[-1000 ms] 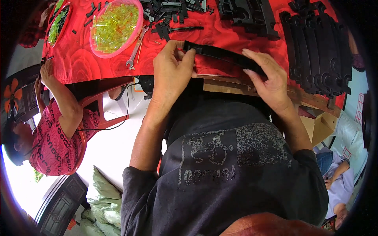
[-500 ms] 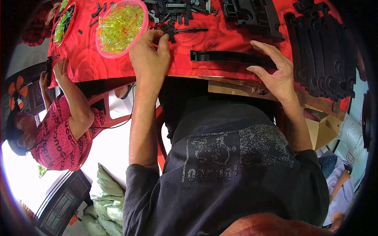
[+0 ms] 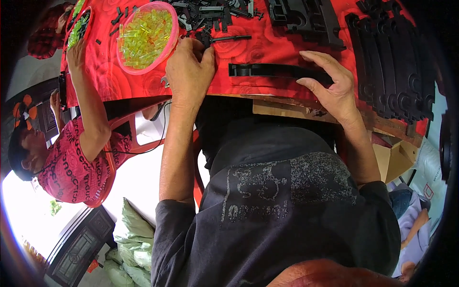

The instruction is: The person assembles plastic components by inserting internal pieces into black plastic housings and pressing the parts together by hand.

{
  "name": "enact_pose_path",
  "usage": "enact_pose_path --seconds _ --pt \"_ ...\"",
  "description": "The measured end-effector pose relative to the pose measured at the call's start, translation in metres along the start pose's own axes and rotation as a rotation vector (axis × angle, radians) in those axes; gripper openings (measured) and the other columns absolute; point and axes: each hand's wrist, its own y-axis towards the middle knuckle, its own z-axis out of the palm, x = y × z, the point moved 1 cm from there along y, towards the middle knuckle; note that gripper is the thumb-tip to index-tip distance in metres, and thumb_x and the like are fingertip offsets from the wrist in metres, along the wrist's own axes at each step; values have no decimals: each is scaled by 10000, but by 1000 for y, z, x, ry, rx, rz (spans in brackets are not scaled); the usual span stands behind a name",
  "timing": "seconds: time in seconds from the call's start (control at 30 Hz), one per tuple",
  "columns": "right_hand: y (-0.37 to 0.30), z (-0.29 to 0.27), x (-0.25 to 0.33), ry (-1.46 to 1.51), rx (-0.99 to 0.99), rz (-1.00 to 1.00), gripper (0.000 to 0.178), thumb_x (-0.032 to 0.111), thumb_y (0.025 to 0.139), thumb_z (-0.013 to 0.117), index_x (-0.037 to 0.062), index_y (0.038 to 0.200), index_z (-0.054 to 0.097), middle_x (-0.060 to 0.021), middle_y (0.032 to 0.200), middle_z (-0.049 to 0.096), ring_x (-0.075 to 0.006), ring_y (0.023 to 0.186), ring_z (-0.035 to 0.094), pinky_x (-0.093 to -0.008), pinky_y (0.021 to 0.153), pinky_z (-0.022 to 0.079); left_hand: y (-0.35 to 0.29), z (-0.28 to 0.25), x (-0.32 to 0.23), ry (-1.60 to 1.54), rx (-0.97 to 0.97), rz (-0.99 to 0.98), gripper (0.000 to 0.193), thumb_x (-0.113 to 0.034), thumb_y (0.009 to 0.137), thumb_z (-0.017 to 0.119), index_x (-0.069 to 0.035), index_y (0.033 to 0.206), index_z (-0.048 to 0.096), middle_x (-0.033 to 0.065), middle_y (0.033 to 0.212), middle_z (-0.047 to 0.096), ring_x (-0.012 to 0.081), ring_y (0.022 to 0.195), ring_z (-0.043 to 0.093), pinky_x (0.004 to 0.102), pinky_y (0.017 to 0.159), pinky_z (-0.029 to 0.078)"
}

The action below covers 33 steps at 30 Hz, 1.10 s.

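My left hand [image 3: 190, 69] is at the right rim of a pink basket [image 3: 173, 36] of clear yellow-green plastic pieces [image 3: 146, 38]. Its fingers curl down beside small black plastic parts [image 3: 205, 37]; what they hold, if anything, is hidden. A silver forked metal end [image 3: 165, 82] shows beside that hand. In front of me lies a long, slightly curved black strip [image 3: 267, 70]. My right hand [image 3: 337, 86] is open at the strip's right end, thumb and fingers apart on either side of it. Whether the palm touches the strip cannot be made out.
Loose black parts [image 3: 191, 12] are heaped at the back. A black panel [image 3: 306, 21] and a row of long black mouldings [image 3: 394, 67] cover the right of the red tablecloth [image 3: 239, 48]. At left a co-worker's arm [image 3: 88, 91] reaches to another basket [image 3: 79, 29].
My left hand has shifted slightly right, uncovering the silver forked end. The black strip and my right hand sit slightly further left. The co-worker's arm has reached forward to the far basket.
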Motion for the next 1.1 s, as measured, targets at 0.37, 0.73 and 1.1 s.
enact_pose_path --seconds 0.37,0.73,1.1 --pt "15 10 1 157 -36 48 406 113 863 819 58 1251 711 -112 1214 733 -231 1069 723 -334 917 592 41 -47 24 -18 -320 208 183 -139 926 679 -8 1031 753 171 947 767 304 861 751 380 796 571" --pt "9 17 3 135 -75 16 461 123 820 854 48 1250 704 -110 1246 722 -241 1113 713 -354 968 578 90 -62 69 287 195 152 341 -290 878 695 -52 1110 770 180 1009 769 353 948 745 416 848 570" --pt "6 20 -2 61 -91 -55 590 186 714 923 101 1257 710 -71 1196 737 -234 1119 699 -359 997 569 84 -64 65 228 186 178 258 -256 890 701 -32 1006 755 162 914 767 305 869 750 392 801 562"
